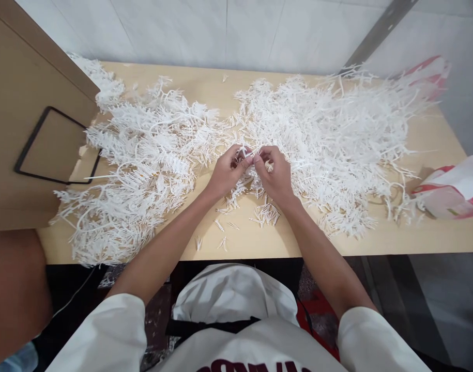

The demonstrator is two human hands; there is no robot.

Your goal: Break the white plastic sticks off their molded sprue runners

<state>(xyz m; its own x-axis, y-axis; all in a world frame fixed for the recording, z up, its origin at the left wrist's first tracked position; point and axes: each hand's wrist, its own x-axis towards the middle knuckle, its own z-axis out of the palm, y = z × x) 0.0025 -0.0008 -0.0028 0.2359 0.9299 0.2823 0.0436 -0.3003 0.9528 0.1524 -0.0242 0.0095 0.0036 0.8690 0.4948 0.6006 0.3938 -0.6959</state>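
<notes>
Over the middle of the table, my left hand (231,168) and my right hand (273,170) meet fingertip to fingertip. Pinched between them is a small white branched plastic piece (248,153), partly hidden by the fingers. A large heap of similar white branched pieces (329,129) spreads beyond and to the right of my right hand. To the left lies another heap of white branched pieces (143,155). Below my hands is a small cluster of thin white sprigs (265,214), with several loose sprigs (222,243) near the table's front edge.
A cardboard box (34,103) stands on the table's left end, with a black wire frame (42,178) against it. Red-and-white plastic bags (455,188) lie at the right. The light wood table (259,243) backs onto a pale wall (205,31). Another person's arm (17,289) shows at lower left.
</notes>
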